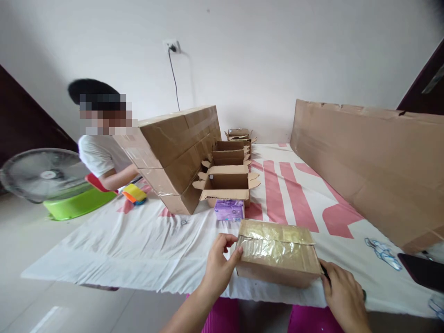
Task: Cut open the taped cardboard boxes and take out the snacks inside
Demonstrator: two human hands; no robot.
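A taped cardboard box (pixel 277 249) lies on the table edge in front of me, its top covered in shiny clear tape. My left hand (pixel 222 259) grips its left end, thumb on the near side and fingers at the far corner. At the box's right end, my right hand (pixel 343 289) is closed around a slim black-handled tool (pixel 325 273). Most of that tool is hidden by the hand, so its kind does not show. Just behind the box sits a purple printed pack (pixel 229 210), against an open cardboard box (pixel 227 182).
Several open boxes run back toward the wall. A stacked-carton wall (pixel 180 152) stands left, a large cardboard panel (pixel 367 171) right. A dark flat object (pixel 421 273) lies at the right edge. Beyond the cartons sit a person (pixel 104 157), colored tape rolls (pixel 134 194) and a fan (pixel 43 175).
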